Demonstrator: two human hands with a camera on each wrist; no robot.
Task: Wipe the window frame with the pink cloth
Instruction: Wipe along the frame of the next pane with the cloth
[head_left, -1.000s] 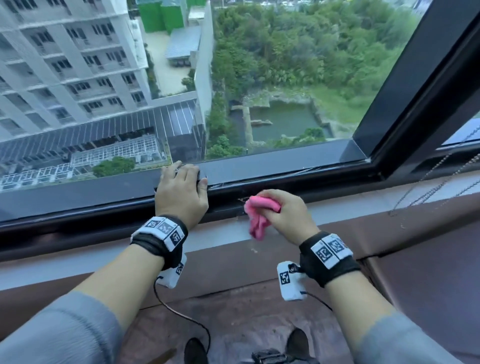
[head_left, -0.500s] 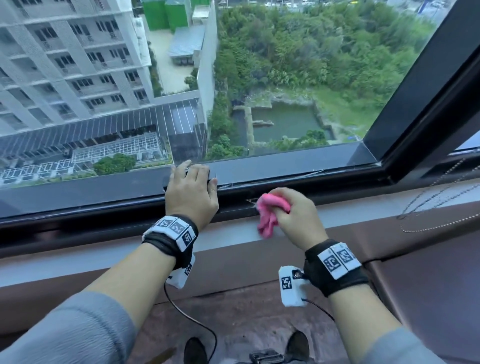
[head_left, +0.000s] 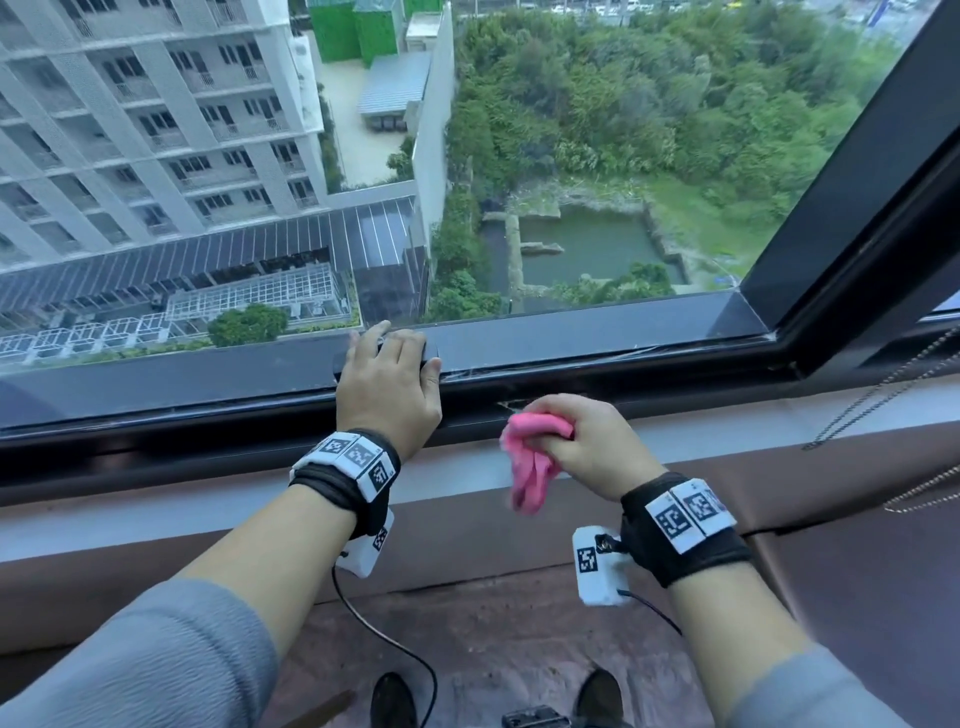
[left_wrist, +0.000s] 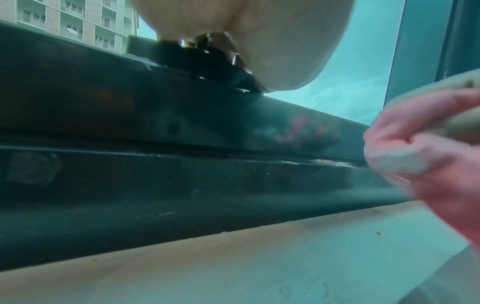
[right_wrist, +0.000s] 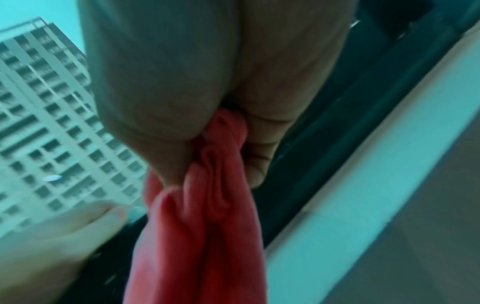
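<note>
Pink cloth (head_left: 535, 457): soft, crumpled, bunched into a wad, loose end hanging down in folds. It sits just beside the lower rail of the window frame (head_left: 597, 364); contact with the rail cannot be told. Window frame: dark, glossy, bottom rail running left to right, meeting a dark upright at the right corner. Pale specks and a whitish smear along the rail's seam near the cloth.
</note>
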